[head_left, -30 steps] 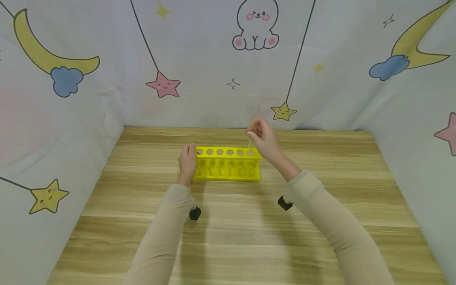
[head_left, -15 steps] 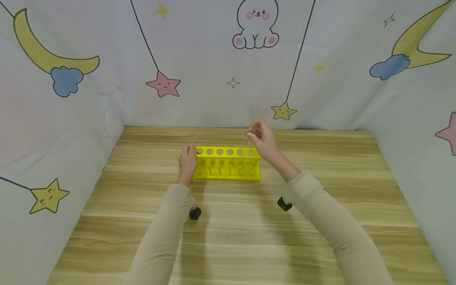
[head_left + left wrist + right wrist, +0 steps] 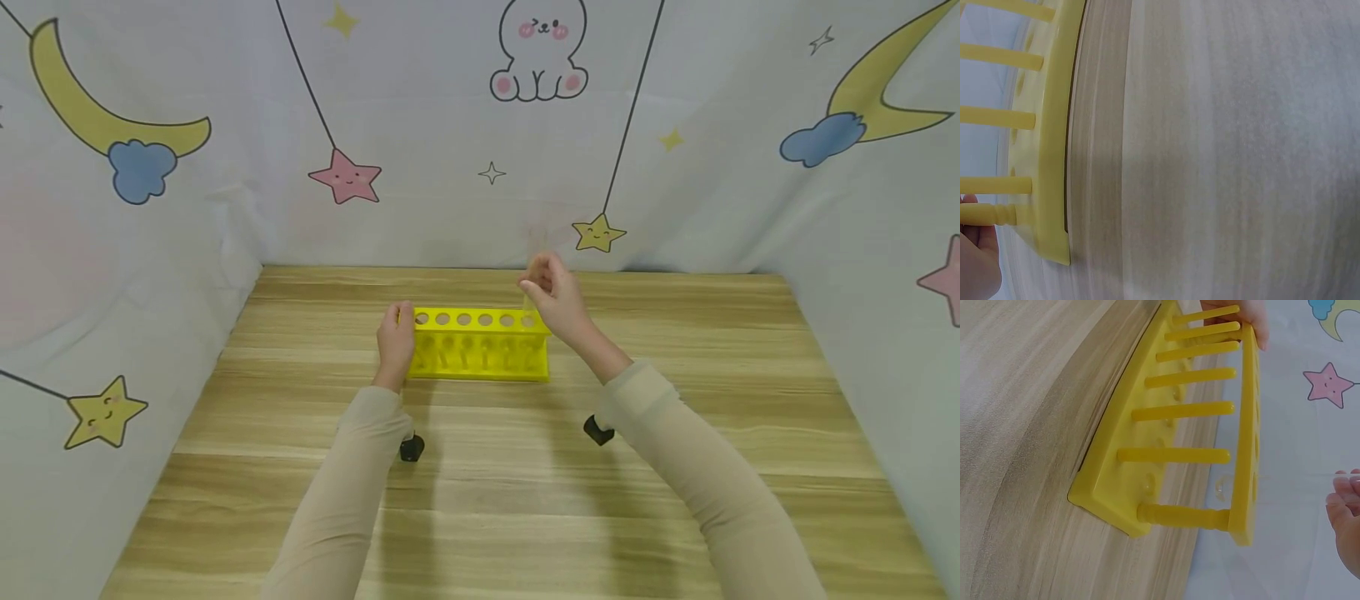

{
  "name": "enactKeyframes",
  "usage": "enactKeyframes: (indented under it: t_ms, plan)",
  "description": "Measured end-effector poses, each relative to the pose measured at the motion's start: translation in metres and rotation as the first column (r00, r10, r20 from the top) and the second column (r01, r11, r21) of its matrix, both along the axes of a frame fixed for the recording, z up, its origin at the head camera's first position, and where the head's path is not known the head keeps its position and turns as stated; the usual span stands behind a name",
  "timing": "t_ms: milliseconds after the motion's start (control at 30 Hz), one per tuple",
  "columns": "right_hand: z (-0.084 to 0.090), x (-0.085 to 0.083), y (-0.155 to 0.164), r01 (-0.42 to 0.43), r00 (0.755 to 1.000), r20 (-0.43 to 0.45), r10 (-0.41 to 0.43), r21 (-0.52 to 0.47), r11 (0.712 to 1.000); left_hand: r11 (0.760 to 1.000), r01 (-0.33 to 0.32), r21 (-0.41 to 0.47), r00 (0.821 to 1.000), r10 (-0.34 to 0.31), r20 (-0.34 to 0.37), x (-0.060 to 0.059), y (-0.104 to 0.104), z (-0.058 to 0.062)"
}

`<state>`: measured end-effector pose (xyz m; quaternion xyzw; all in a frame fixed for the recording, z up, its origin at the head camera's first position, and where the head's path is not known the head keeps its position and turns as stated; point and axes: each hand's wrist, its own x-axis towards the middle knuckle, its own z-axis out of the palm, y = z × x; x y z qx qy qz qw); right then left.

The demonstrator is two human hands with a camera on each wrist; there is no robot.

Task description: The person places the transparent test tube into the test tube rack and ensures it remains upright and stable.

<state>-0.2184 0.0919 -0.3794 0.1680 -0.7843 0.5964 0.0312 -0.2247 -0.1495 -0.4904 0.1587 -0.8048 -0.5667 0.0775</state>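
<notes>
A yellow test tube rack [image 3: 475, 320] stands on the table, with a row of holes along its top plate and upright pegs on its base. My left hand [image 3: 394, 342] grips its left end, fingers around the end post [image 3: 985, 214] in the left wrist view. Above the rack's right end, my right hand [image 3: 558, 296] pinches a clear test tube [image 3: 1291, 487] between thumb and fingers. The tube stands upright in the rightmost hole; in the right wrist view its rounded bottom shows just below the top plate, above the base.
The wood-grain table [image 3: 480, 500] spreads around the rack. Behind it and at both sides hangs a white cloth [image 3: 435, 233] printed with stars, moons and a bear. Black camera pieces [image 3: 411, 448] hang under both wrists.
My right hand has come down very slightly with the test tube. The left hand and the rack keep their place.
</notes>
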Motion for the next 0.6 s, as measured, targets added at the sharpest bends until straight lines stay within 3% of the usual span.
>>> enactKeyframes:
  t_ms: [600]
  plan:
    - [-0.0042, 0.0006, -0.0019, 0.024, 0.999, 0.046, -0.024, 0.004, 1.000, 1.000, 0.003, 0.002, 1.000, -0.003, -0.028, -0.0011, -0.0007, -0.0056]
